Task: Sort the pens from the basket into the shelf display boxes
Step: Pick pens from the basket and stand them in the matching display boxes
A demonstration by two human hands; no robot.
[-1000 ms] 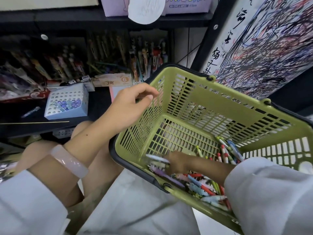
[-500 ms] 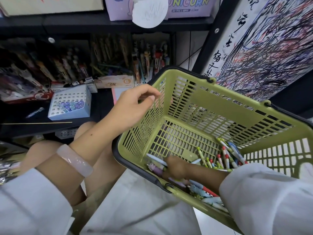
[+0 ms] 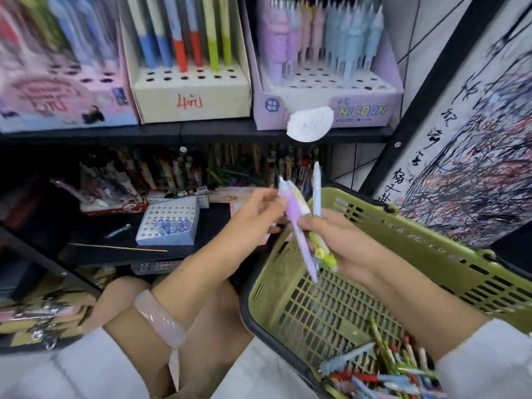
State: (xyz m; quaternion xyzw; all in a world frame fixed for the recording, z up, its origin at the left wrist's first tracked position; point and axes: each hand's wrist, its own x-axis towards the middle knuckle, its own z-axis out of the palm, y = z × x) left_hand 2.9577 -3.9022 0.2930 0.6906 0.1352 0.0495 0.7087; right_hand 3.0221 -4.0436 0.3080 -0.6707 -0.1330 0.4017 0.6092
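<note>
Both hands are up above the green basket. The right hand grips a small bunch of pens, purple, green and pale blue, fingers curled round them. The left hand pinches the purple pen's top end. More pens lie heaped in the basket's near corner. Above the basket, the unicorn display box stands on the shelf, holding pastel pens upright.

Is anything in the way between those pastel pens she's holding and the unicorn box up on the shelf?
Nothing visible blocks them. The pens are held in the hands above the basket, with open space up to the unicorn box; its front holes are free.
</note>
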